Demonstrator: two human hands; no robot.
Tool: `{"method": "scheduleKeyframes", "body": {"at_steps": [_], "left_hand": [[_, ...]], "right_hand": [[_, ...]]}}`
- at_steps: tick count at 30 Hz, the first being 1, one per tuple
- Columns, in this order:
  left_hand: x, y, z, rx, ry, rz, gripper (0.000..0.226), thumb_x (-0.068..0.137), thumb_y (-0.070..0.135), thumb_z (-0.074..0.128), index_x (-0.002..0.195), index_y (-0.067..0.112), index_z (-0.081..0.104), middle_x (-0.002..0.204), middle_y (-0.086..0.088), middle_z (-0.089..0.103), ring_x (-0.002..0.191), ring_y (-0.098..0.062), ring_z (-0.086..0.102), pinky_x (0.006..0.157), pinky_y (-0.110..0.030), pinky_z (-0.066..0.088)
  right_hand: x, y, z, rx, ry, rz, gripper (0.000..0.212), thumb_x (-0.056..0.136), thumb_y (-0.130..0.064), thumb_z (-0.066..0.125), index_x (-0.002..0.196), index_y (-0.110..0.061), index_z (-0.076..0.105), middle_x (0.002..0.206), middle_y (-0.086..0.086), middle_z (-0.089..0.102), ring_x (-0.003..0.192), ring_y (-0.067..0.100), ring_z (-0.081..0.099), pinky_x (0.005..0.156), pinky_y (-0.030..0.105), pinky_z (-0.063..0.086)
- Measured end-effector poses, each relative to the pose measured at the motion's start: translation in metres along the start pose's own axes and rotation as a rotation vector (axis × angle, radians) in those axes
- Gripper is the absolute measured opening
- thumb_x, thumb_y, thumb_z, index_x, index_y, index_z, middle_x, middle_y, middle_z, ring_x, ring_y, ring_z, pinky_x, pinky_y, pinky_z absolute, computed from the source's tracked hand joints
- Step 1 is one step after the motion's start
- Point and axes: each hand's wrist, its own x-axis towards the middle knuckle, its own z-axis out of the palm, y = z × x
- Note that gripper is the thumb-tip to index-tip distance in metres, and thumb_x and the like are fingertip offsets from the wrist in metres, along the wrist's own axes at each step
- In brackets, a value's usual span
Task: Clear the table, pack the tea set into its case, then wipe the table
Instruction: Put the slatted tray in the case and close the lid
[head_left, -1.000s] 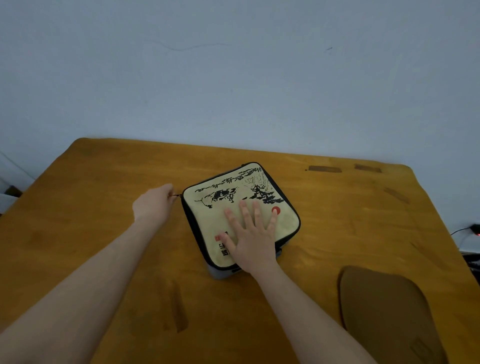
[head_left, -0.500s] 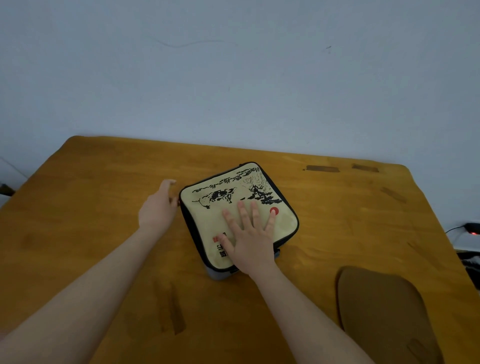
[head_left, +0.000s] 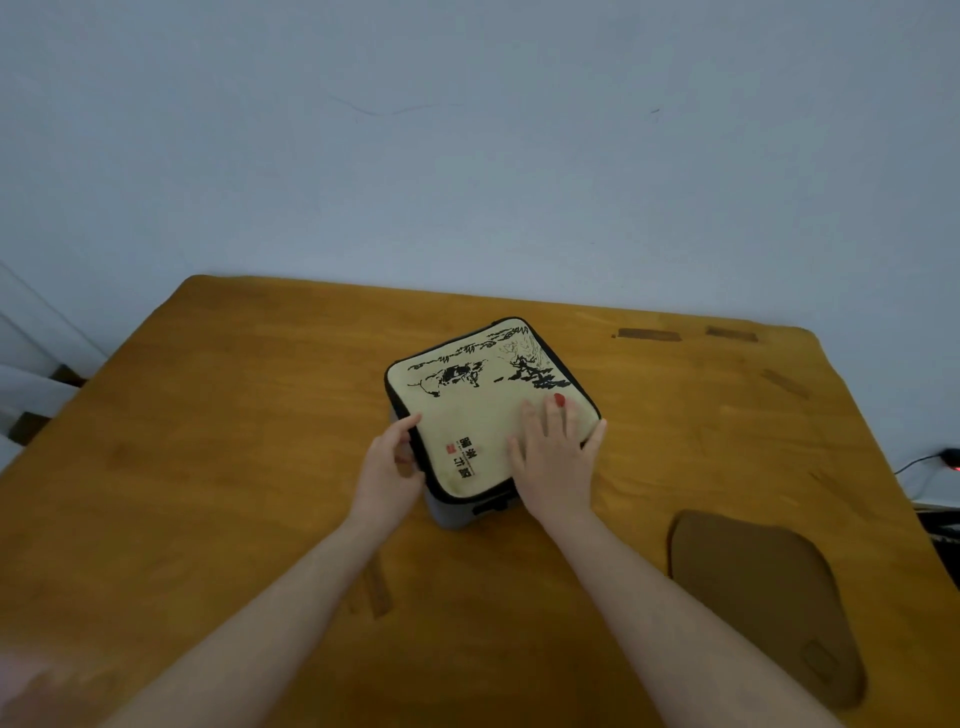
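Left hand (head_left: 387, 467) is curled round the left edge of the case (head_left: 467, 410) — zip pull not discernible. The case lies closed at frame centre on the table (head_left: 234, 415), with the right hand (head_left: 556, 457) laid flat on its lid. Packing is judged nearly done — next, the brown cloth (head_left: 753, 597) at lower right must be fetched for wiping.

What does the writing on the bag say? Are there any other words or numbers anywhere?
Black characters on the lid of the case: Chinese-style writing, seen turned sideways, too blurred to read.
Red seal stamp beside them: too small to read.
Small patch on the brown cloth: no writing can be made out.
No other words or numbers show.
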Motion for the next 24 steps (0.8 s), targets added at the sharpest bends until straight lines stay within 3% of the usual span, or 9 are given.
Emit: {"method": "scheduleKeyframes", "body": {"at_steps": [3,6,8,13,16,18,21,24], "left_hand": [[-0.009,0.01,0.003,0.001,-0.054,0.019,0.073,0.079,-0.007,0.068,0.138,0.03,0.045,0.118,0.0,0.048,0.098,-0.012,0.053,0.069,-0.014,0.048],[-0.012,0.021,0.009,0.058,-0.027,0.09,0.068,0.079,0.001,0.072,0.136,0.029,0.047,0.115,-0.001,0.045,0.099,-0.012,0.051,0.073,-0.01,0.042],[-0.011,0.028,0.011,0.157,0.014,0.11,0.059,0.08,0.005,0.071,0.131,0.027,0.053,0.11,0.001,0.044,0.099,-0.013,0.049,0.077,-0.014,0.042],[0.004,0.052,0.004,0.302,0.162,0.105,0.037,0.083,0.008,0.066,0.112,0.03,0.063,0.1,0.003,0.047,0.087,-0.015,0.05,0.067,-0.031,0.049],[0.022,0.068,-0.008,0.217,0.29,0.145,0.026,0.088,0.017,0.064,0.113,0.025,0.065,0.102,0.0,0.051,0.086,-0.014,0.05,0.068,-0.025,0.042],[0.039,0.073,-0.02,0.169,0.389,0.149,0.015,0.092,0.029,0.06,0.103,0.02,0.066,0.097,-0.004,0.055,0.084,-0.017,0.052,0.067,-0.025,0.039],[0.074,0.07,-0.038,0.138,0.482,0.018,0.034,0.094,0.042,0.053,0.085,0.01,0.061,0.095,-0.012,0.054,0.085,-0.026,0.051,0.067,-0.034,0.042],[0.105,0.062,-0.053,0.132,0.511,-0.106,0.037,0.095,0.048,0.049,0.097,0.014,0.064,0.113,-0.011,0.052,0.1,-0.031,0.055,0.081,-0.044,0.051]], "right_hand": [[-0.013,0.029,-0.009,0.044,0.003,0.096,0.058,0.102,-0.047,0.027,0.154,-0.024,0.018,0.162,0.009,0.012,0.149,0.029,0.006,0.116,0.06,0.005],[-0.021,0.049,-0.017,0.15,-0.029,0.161,0.059,0.102,-0.05,0.026,0.154,-0.027,0.013,0.162,0.008,0.009,0.149,0.027,0.008,0.119,0.052,0.01],[-0.026,0.057,-0.021,0.209,-0.039,0.18,0.059,0.102,-0.05,0.027,0.154,-0.028,0.011,0.162,0.009,0.009,0.148,0.027,0.013,0.119,0.051,0.012],[-0.034,0.071,-0.028,0.296,-0.051,0.159,0.062,0.102,-0.046,0.033,0.155,-0.027,0.008,0.162,0.008,0.011,0.148,0.024,0.016,0.118,0.048,0.018],[-0.034,0.081,-0.029,0.313,-0.075,0.162,0.063,0.102,-0.044,0.036,0.155,-0.028,0.007,0.162,0.007,0.012,0.147,0.024,0.018,0.118,0.047,0.018],[-0.034,0.084,-0.029,0.319,-0.094,0.159,0.062,0.102,-0.043,0.036,0.155,-0.029,0.006,0.162,0.006,0.012,0.147,0.023,0.018,0.118,0.047,0.017],[-0.033,0.085,-0.027,0.329,-0.107,0.144,0.062,0.103,-0.042,0.036,0.155,-0.028,0.006,0.162,0.006,0.013,0.147,0.022,0.018,0.118,0.046,0.018],[-0.03,0.08,-0.022,0.342,-0.099,0.106,0.061,0.103,-0.041,0.037,0.154,-0.029,0.007,0.161,0.003,0.015,0.148,0.019,0.017,0.119,0.045,0.018]]}}
